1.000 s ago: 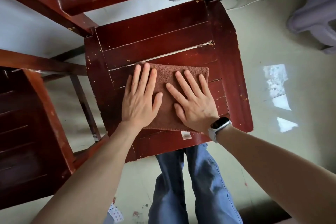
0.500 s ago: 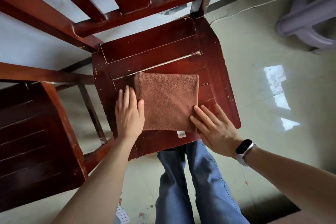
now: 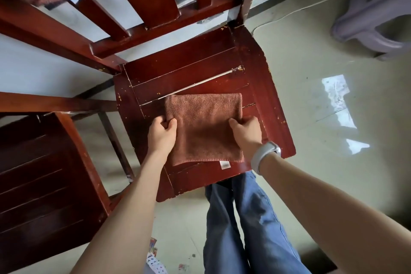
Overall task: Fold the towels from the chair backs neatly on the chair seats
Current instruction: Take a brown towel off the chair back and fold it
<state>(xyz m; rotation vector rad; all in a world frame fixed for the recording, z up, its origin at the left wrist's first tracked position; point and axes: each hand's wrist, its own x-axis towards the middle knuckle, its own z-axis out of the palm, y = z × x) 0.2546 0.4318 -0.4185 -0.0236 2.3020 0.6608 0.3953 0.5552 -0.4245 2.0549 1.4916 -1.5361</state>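
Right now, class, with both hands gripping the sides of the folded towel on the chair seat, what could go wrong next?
1. The left hand and right hand pinch only the towel edges; lifting or tugging unevenly could let the layers slip and undo the fold.
2. The towel's near edge lies close to the front of the chair seat; pulling it nearer could drag it off onto the floor.

both my arms reach forward and down. my left hand (image 3: 162,134) has its fingers curled, thumb pinching inward. my right hand (image 3: 246,133) is curled likewise, a pale band on that wrist.
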